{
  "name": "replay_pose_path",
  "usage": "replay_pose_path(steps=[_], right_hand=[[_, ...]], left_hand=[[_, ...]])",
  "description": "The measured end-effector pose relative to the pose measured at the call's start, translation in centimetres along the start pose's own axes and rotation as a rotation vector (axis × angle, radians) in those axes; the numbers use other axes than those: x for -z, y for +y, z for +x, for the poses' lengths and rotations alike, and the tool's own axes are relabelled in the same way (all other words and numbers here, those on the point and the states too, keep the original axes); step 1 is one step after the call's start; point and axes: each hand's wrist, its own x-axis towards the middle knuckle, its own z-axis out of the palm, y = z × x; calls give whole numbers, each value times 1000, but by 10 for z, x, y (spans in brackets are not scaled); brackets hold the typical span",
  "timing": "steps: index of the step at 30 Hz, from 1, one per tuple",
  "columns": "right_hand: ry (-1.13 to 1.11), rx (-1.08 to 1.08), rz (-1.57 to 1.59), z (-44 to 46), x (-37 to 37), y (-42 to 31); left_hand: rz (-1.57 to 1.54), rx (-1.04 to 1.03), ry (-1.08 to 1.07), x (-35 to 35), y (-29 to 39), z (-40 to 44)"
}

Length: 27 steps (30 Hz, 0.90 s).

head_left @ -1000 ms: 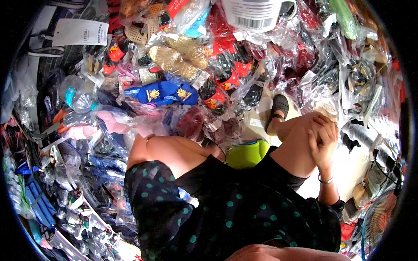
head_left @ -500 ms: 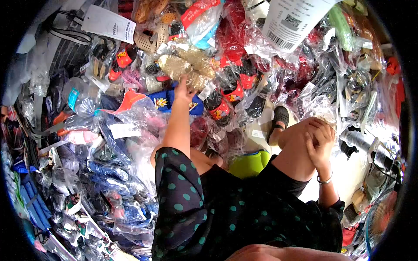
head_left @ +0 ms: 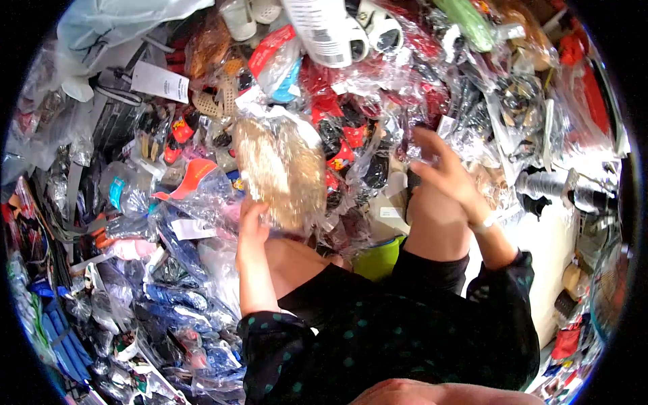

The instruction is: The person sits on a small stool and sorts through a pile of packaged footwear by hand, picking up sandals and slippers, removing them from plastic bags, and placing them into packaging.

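My left hand [head_left: 253, 219] grips the lower left edge of a clear plastic bag of gold-brown footwear [head_left: 283, 172], held up over the pile. The wrapping glints, and motion blur hides the exact kind of footwear. My right hand [head_left: 445, 175] is raised above my bent knee [head_left: 439, 223], fingers apart and holding nothing. Just right of the held bag lie red-and-black children's sandals [head_left: 341, 158] in plastic. Tan perforated clogs [head_left: 219, 101] show beyond it.
Bagged footwear is heaped at the front and left, with blue packages [head_left: 182, 293] low at left. A white hang tag [head_left: 160, 81] and a barcoded white package [head_left: 324, 34] lie farther off. A lime-green object [head_left: 378, 260] sits between my legs; a fan [head_left: 611, 290] stands at right.
My left hand has lifted the bag of gold-brown footwear from the pile and drawn it closer. My right hand has risen off my knee, its fingers spreading.
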Motion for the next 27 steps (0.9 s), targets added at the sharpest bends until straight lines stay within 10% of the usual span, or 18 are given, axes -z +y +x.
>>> replay_pose_path(steps=[6, 9, 16, 18, 23, 27], right_hand=[[-437, 150, 383, 48, -29, -44], [-590, 83, 81, 42, -32, -45], [-90, -40, 304, -12, -28, -5], [-30, -462, 260, -29, 4, -40], [315, -303, 1147, -27, 77, -9], [527, 120, 1039, 1, 167, -38]], left_hand=[[121, 91, -421, -11, 10, -45], [386, -4, -509, -47, 21, -63], [625, -122, -797, -83, 15, -61], [499, -147, -745, -97, 19, -67], [81, -217, -706, -111, 48, -58], [128, -203, -529, -69, 28, -32]])
